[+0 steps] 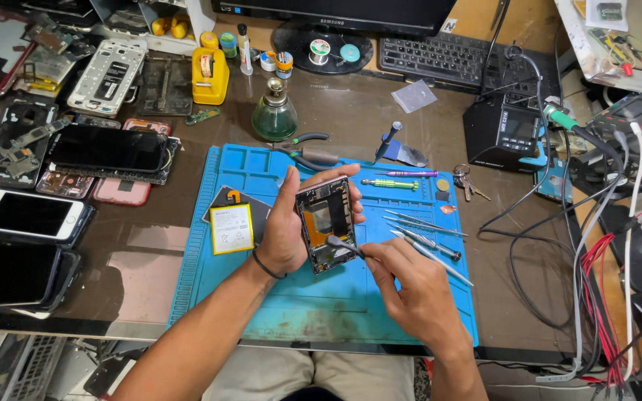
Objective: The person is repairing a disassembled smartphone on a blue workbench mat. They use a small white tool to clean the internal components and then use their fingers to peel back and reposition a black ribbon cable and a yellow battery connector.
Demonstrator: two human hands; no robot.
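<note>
My left hand (287, 223) holds an opened phone body (326, 223) upright over the blue work mat (261, 297), its inner side with orange flex facing me. My right hand (410, 286) grips a thin dark prying tool (345, 246) whose tip touches the lower part of the phone body. A flat battery with a yellow label (231, 228) lies on the mat just left of my left hand, partly over a dark back cover (221, 199).
Tweezers and metal picks (425, 238) and screwdrivers (391, 183) lie on the mat's right side, pliers (310, 152) at its top. Several phones and frames (105, 148) crowd the left. A green glass bottle (274, 115), keyboard (447, 56), soldering station (510, 134) and cables (596, 245) stand behind and right.
</note>
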